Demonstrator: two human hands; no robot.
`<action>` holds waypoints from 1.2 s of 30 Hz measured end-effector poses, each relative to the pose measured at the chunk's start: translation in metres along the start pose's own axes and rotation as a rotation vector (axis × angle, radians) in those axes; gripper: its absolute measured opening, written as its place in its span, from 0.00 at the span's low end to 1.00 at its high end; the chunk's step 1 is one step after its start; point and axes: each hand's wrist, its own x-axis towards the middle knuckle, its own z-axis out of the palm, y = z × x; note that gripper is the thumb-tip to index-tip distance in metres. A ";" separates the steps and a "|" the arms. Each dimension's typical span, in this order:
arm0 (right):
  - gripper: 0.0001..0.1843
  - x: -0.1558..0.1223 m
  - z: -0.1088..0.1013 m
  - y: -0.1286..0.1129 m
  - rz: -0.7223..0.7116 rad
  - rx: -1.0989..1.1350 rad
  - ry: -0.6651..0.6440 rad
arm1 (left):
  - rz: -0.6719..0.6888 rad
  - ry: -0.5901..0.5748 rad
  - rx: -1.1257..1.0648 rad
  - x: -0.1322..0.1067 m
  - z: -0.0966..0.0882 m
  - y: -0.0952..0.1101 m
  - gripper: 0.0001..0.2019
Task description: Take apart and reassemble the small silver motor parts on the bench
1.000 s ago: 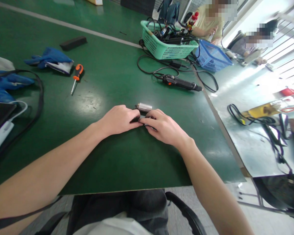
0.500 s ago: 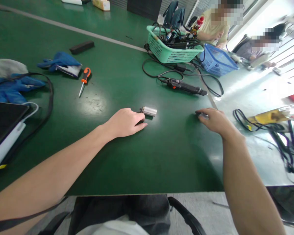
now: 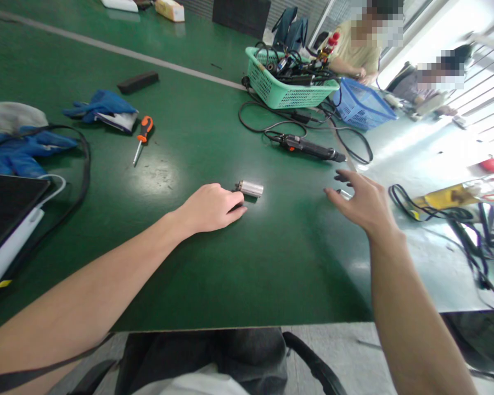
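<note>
Your left hand (image 3: 212,208) rests low over the green table (image 3: 271,263), back upward, fingers curled and the thumb extended just below them. A dark patch shows between thumb and forefinger; whether it is an object held there or only shadow cannot be told. The silver cylinder (image 3: 251,189) lies on its side on the tabletop just beyond your left fingertips, its narrower end toward them; contact is not clear.

Your right hand (image 3: 364,200), well apart to the right, is spread, thumb parted from the fingers. A small metal piece (image 3: 344,194) shows in the gap between them, partly hidden by the hand.

Beyond your right hand lies a black power screwdriver (image 3: 313,148), its cable looping toward a green basket (image 3: 294,97) filled with cords and parts. A blue basket (image 3: 360,104) stands beside it. To your left lie an orange-handled screwdriver (image 3: 146,126), a blue glove (image 3: 102,104) and a black block (image 3: 138,82). A co-worker (image 3: 354,52) sits behind the baskets.
</note>
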 end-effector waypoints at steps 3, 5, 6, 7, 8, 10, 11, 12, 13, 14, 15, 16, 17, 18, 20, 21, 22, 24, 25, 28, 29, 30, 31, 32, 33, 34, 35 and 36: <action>0.30 0.010 0.008 -0.067 -0.239 0.181 -0.052 | 0.014 0.065 -0.016 0.000 -0.002 0.002 0.15; 0.34 0.017 0.020 -0.105 -0.351 0.259 -0.108 | -0.014 0.131 -0.023 -0.001 -0.003 0.004 0.14; 0.34 0.020 0.027 -0.120 -0.385 0.278 -0.133 | -0.038 0.163 -0.025 -0.001 -0.003 0.005 0.13; 0.31 0.022 0.034 -0.131 -0.407 0.284 -0.153 | -0.064 0.189 -0.024 -0.001 -0.003 0.005 0.13; 0.27 0.022 0.040 -0.139 -0.419 0.281 -0.168 | -0.089 0.207 -0.022 -0.001 -0.003 0.006 0.12; 0.18 0.021 0.048 -0.148 -0.427 0.274 -0.177 | -0.127 0.218 -0.018 -0.001 -0.003 0.006 0.12; 0.16 0.018 0.050 -0.149 -0.433 0.279 -0.177 | -0.141 0.211 -0.021 -0.001 -0.002 0.006 0.12; 0.15 0.015 0.050 -0.149 -0.440 0.292 -0.177 | -0.150 0.198 -0.028 0.000 -0.002 0.006 0.12; 0.14 0.012 0.050 -0.148 -0.452 0.312 -0.179 | -0.155 0.182 -0.038 0.000 -0.002 0.007 0.11; 0.14 0.008 0.048 -0.147 -0.464 0.334 -0.183 | -0.154 0.164 -0.050 0.001 -0.002 0.007 0.11; 0.14 0.004 0.047 -0.145 -0.475 0.354 -0.188 | -0.148 0.146 -0.062 0.002 -0.001 0.007 0.11; 0.15 0.001 0.045 -0.143 -0.482 0.371 -0.188 | -0.141 0.137 -0.067 0.003 -0.001 0.008 0.11; 0.15 -0.002 0.044 -0.141 -0.485 0.383 -0.187 | -0.131 0.130 -0.068 0.004 -0.001 0.008 0.11; 0.15 -0.004 0.042 -0.139 -0.486 0.391 -0.186 | -0.121 0.125 -0.066 0.005 0.000 0.009 0.11; 0.15 -0.007 0.041 -0.136 -0.485 0.404 -0.182 | -0.107 0.107 -0.064 0.006 0.000 0.010 0.11; 0.15 -0.008 0.040 -0.135 -0.482 0.410 -0.181 | -0.103 0.093 -0.067 0.007 0.000 0.011 0.11; 0.16 -0.008 0.040 -0.134 -0.479 0.416 -0.181 | -0.102 0.079 -0.073 0.007 -0.001 0.011 0.11; 0.16 -0.008 0.039 -0.133 -0.475 0.421 -0.180 | -0.102 0.054 -0.085 0.007 -0.001 0.012 0.11; 0.16 -0.008 0.039 -0.133 -0.474 0.418 -0.180 | -0.102 0.048 -0.091 0.007 -0.001 0.012 0.12; 0.15 -0.008 0.038 -0.133 -0.471 0.414 -0.181 | -0.113 0.041 -0.100 0.006 -0.001 0.012 0.13; 0.15 -0.008 0.038 -0.133 -0.468 0.415 -0.180 | -0.119 0.041 -0.098 0.006 -0.001 0.012 0.13; 0.16 -0.009 0.038 -0.133 -0.464 0.418 -0.180 | -0.119 0.041 -0.090 0.006 -0.002 0.013 0.12; 0.16 -0.009 0.038 -0.133 -0.461 0.422 -0.179 | -0.112 0.040 -0.079 0.006 -0.002 0.013 0.11; 0.16 -0.009 0.039 -0.133 -0.457 0.425 -0.179 | -0.097 0.037 -0.068 0.006 -0.002 0.013 0.11; 0.17 -0.010 0.039 -0.133 -0.451 0.425 -0.177 | -0.078 0.034 -0.058 0.007 -0.003 0.014 0.10; 0.17 -0.010 0.040 -0.133 -0.444 0.421 -0.174 | -0.058 0.030 -0.050 0.007 -0.003 0.014 0.10; 0.17 -0.010 0.040 -0.133 -0.435 0.414 -0.171 | -0.042 0.024 -0.044 0.007 -0.004 0.014 0.09; 0.18 -0.011 0.041 -0.134 -0.427 0.405 -0.169 | -0.033 0.019 -0.039 0.007 -0.004 0.014 0.08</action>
